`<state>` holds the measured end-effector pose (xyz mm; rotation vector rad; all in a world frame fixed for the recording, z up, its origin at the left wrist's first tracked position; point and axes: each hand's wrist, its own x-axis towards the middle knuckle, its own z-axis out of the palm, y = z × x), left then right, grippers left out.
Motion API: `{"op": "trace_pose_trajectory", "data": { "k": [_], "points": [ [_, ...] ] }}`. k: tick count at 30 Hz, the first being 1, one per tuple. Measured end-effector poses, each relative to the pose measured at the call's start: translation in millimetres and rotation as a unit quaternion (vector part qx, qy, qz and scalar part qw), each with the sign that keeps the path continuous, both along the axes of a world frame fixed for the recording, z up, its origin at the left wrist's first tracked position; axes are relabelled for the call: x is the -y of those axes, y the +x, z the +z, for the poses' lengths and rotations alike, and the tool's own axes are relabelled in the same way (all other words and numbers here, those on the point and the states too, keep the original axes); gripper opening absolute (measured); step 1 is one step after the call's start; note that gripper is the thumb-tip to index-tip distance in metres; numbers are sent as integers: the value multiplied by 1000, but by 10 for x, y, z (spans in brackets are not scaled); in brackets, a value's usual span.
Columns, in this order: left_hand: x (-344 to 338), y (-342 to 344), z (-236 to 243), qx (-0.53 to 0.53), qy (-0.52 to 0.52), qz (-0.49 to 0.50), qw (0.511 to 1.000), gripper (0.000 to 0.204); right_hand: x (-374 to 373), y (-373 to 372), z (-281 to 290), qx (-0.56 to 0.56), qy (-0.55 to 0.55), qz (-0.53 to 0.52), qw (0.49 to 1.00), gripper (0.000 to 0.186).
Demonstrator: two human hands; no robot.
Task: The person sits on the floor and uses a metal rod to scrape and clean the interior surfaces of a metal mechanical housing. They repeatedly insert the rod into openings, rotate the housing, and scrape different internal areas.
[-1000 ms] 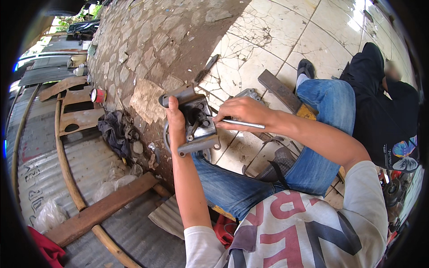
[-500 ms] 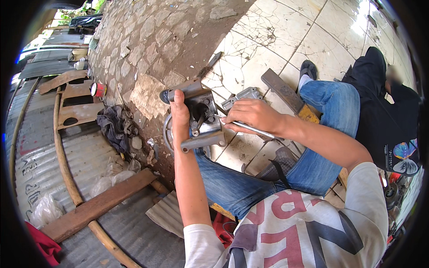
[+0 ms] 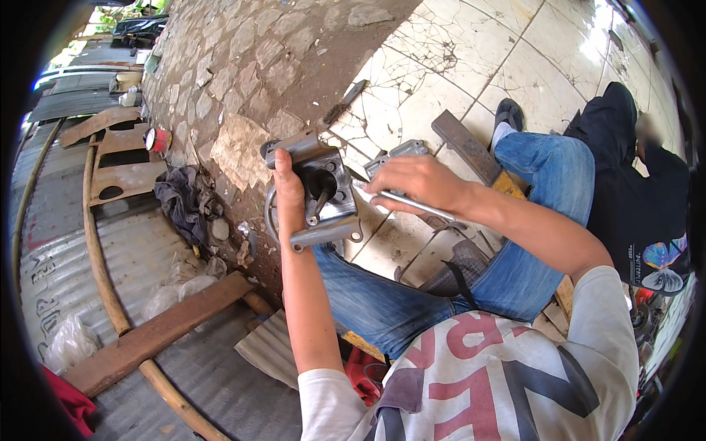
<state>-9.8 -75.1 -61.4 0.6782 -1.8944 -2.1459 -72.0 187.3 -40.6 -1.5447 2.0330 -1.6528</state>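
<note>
My left hand [image 3: 288,192] is wrapped round a grey metal engine casing, its thumb along the near side. The casing [image 3: 340,192] has tube-like lugs at both ends and a dark round opening, with a rod-like arm [image 3: 321,204] standing in it. Behind my left wrist, a thin metal ring [image 3: 271,214] shows in part. My right hand [image 3: 418,181] is closed on a slim silver metal rod tool [image 3: 426,209]. The tool's tip lies just right of the casing, seemingly apart from it; what the tip is cannot be made out.
Beyond my hands, a grey metal cover [image 3: 403,150] and a brush [image 3: 344,104] lie on cracked white tiles [image 3: 434,51]. A dark metal bar [image 3: 468,147] stands near my knee. At right sits a person in black [image 3: 625,213]. Corrugated sheets [image 3: 95,272] and a plank [image 3: 162,331] lie left.
My right hand has drawn the tool's tip back from the casing's opening, toward the right. The casing has turned and shifted slightly, showing more of the opening.
</note>
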Motion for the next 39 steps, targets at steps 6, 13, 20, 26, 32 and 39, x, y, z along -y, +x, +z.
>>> {"op": "trace_pose_trajectory", "data": {
  "k": [6, 13, 20, 26, 32, 39],
  "points": [
    [79, 44, -134, -4, 35, 20, 999, 82, -23, 82, 29, 82, 27, 34, 996, 20],
    [-68, 7, 4, 27, -13, -24, 999, 88, 21, 41, -7, -15, 25, 24, 999, 12],
    [20, 15, -147, 5, 6, -11, 1000, 84, 44, 11, 58, -21, 20, 20, 999, 9],
    [-26, 38, -44, 13, 11, -38, 999, 84, 60, 28, 34, -13, 23, 18, 1000, 11],
    [-127, 55, 69, -5, -12, -57, 998, 83, 85, -17, 71, -26, 40, 12, 999, 15],
    [-79, 43, -31, -1, 14, -47, 999, 82, 3, -155, 188, -5, 43, 54, 998, 10]
  ]
}}
